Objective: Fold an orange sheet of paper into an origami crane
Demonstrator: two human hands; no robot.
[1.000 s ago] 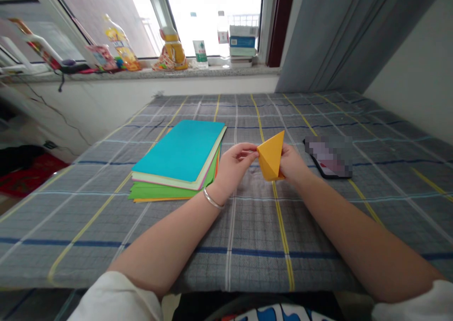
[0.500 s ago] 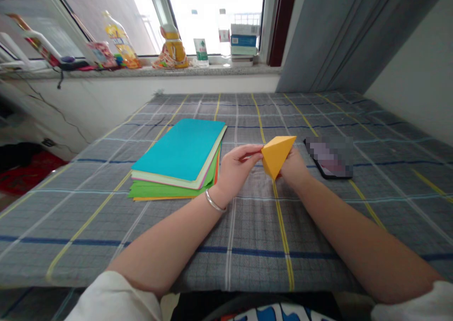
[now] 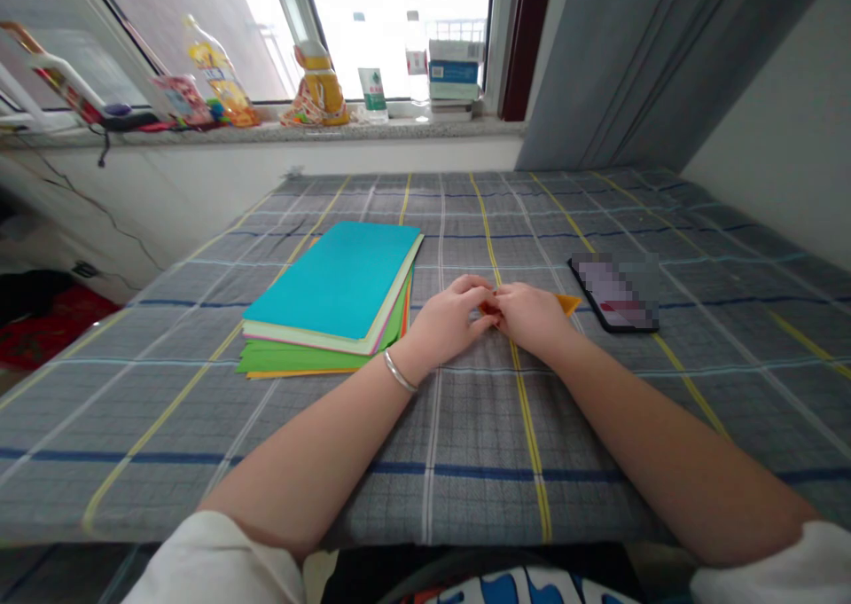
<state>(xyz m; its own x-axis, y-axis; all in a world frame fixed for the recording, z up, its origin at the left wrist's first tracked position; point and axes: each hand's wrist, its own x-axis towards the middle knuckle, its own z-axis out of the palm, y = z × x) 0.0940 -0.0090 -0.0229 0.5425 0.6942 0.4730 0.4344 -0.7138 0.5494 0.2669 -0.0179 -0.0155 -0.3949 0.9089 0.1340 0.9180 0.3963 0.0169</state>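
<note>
Sitting left of the left hand's fingers, a stack of colored paper sheets [image 3: 332, 294] lay on the gray checked tablecloth [image 3: 266, 498], teal sheet on top. The left hand [image 3: 452, 318], wearing a metal bangle [image 3: 400, 373], met the right hand [image 3: 532, 316], their fingers [image 3: 475, 289] together and pressed on the folded orange paper [image 3: 568, 302], mostly hidden beneath them, one corner poking out right of the fingers. A blurred phone [image 3: 615, 292] lay just beyond that corner.
</note>
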